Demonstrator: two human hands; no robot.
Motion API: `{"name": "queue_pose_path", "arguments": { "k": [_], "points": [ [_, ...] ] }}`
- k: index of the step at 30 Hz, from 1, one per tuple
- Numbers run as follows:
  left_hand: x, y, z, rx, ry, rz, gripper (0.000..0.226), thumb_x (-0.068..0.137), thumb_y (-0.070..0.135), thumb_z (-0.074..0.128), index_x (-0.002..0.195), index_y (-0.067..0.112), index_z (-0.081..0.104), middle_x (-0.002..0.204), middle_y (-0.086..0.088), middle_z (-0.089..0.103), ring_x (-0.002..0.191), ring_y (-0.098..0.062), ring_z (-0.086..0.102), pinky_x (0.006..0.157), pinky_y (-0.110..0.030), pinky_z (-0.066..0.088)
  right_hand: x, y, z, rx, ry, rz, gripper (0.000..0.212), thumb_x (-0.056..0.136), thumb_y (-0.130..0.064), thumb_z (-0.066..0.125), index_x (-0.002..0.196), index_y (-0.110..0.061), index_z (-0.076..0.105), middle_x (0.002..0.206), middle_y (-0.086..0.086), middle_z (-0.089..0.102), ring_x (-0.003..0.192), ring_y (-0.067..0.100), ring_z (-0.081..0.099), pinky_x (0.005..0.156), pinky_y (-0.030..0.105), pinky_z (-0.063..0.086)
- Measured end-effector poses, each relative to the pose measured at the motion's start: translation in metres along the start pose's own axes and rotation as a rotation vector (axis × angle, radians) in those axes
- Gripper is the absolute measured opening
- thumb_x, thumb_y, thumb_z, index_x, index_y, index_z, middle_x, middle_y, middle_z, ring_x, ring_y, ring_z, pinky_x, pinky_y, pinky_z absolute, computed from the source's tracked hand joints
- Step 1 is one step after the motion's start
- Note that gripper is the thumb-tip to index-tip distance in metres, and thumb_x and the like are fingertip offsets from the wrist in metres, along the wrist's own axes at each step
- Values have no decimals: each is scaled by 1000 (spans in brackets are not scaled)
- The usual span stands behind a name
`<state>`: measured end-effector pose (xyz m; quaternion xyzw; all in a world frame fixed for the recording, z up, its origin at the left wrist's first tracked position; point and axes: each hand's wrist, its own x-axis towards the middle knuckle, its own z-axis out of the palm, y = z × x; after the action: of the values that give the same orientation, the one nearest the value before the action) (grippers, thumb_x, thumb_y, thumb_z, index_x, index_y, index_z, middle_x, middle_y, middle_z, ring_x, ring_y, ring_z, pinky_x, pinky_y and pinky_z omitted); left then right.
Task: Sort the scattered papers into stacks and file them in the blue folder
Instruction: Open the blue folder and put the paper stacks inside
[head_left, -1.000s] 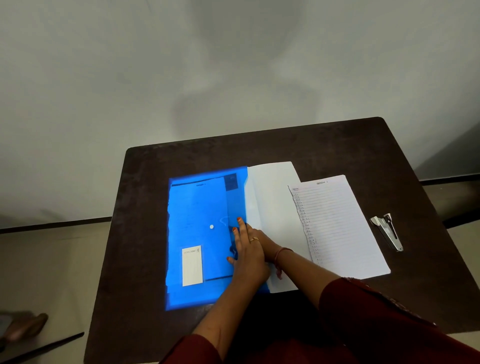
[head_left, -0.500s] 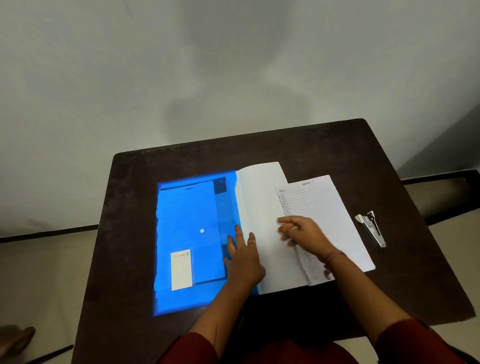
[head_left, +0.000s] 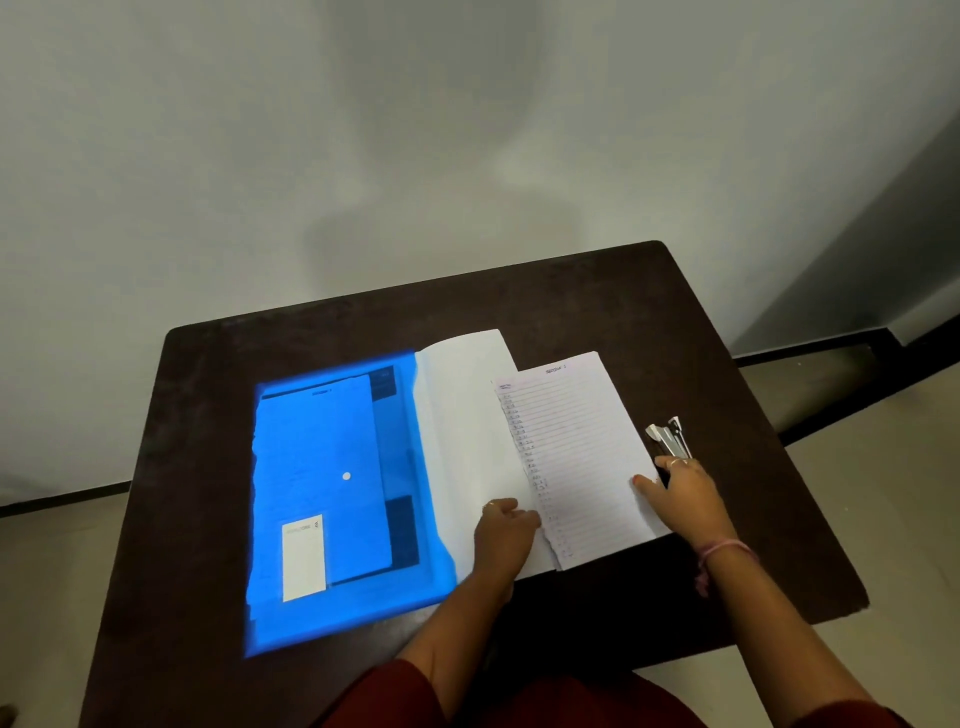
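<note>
The blue folder (head_left: 337, 493) lies shut on the left half of the dark table, with a white label at its near corner. A plain white sheet (head_left: 462, 441) sticks out from its right side. A lined paper stack (head_left: 576, 452) with a torn left edge lies on top of that sheet. My left hand (head_left: 506, 535) is curled at the stack's torn left edge, thumb against it. My right hand (head_left: 685, 493) is at the stack's right edge, thumb on top of the paper, fingers beyond the edge and touching the stapler.
A metal stapler (head_left: 670, 436) lies just right of the lined paper, its near end under my right fingers. The dark table (head_left: 571, 291) ends at a grey wall behind; its right edge is close to the stapler.
My left hand left the folder and moved right to the lined paper's torn edge. My right hand slid from that left edge across to the right edge by the stapler.
</note>
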<state>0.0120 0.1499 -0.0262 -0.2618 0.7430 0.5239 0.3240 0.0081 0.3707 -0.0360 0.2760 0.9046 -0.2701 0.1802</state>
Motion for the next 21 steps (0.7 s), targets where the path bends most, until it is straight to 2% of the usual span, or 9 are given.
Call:
{"name": "queue_pose_path", "arguments": {
  "k": [3,5,6,7,9,12,14,17,21],
  "points": [
    [5,-1,11,-53,66,-5,62,71,34,62,121,-3,54,119,-16,62,106,-28,61,90,-36,51,4,5,7,-13,-5,-20,62,87,-40,64,135,-4,47,134,15,46,121,28,49,102,36,39],
    [15,-7,18,-57,71,-8,60,63,37,60,103,-8,61,100,-23,66,86,-29,65,73,-36,53,6,7,10,-4,-8,-32,66,83,-43,68,133,-6,48,130,14,48,121,28,48,102,37,39],
    [18,-7,22,-71,72,2,41,62,36,59,80,-1,66,80,-20,64,71,-25,60,63,-32,48,6,7,12,-17,-8,-39,67,81,-44,70,133,-7,49,129,14,48,121,28,47,102,36,39],
    [18,-6,24,-66,68,5,22,62,33,59,55,12,58,63,-13,55,64,-21,52,59,-30,42,6,8,13,-34,-2,-51,69,79,-44,71,133,-8,49,129,13,49,121,29,47,103,35,38],
    [17,-1,25,-87,56,10,33,68,26,60,42,22,40,59,-6,50,64,-21,51,61,-30,39,6,9,14,-47,13,-71,69,77,-41,74,133,-9,49,128,12,49,120,28,48,103,34,37],
    [12,3,31,-122,-6,13,16,63,27,57,55,14,52,72,-8,64,70,-22,60,65,-30,46,6,12,11,-29,-5,-70,70,76,-38,76,132,-9,48,128,12,48,118,27,49,104,35,38],
    [8,3,36,-164,-40,14,13,69,22,57,77,13,64,88,-5,70,82,-22,66,75,-34,56,6,14,11,6,-19,-87,68,74,-35,78,130,-8,49,127,12,47,115,26,51,101,35,40],
    [4,0,43,-171,-17,74,23,84,9,54,102,20,61,99,0,66,90,-18,63,80,-34,56,3,15,13,168,-45,-115,51,76,-28,78,117,-8,56,116,8,51,101,22,56,90,32,49],
    [7,-10,41,-212,31,128,32,79,3,65,107,18,57,104,-1,65,94,-19,62,83,-33,54,-1,16,19,294,-23,-101,33,79,-33,75,98,-9,61,88,-1,58,84,15,55,71,24,41]
  ]
}}
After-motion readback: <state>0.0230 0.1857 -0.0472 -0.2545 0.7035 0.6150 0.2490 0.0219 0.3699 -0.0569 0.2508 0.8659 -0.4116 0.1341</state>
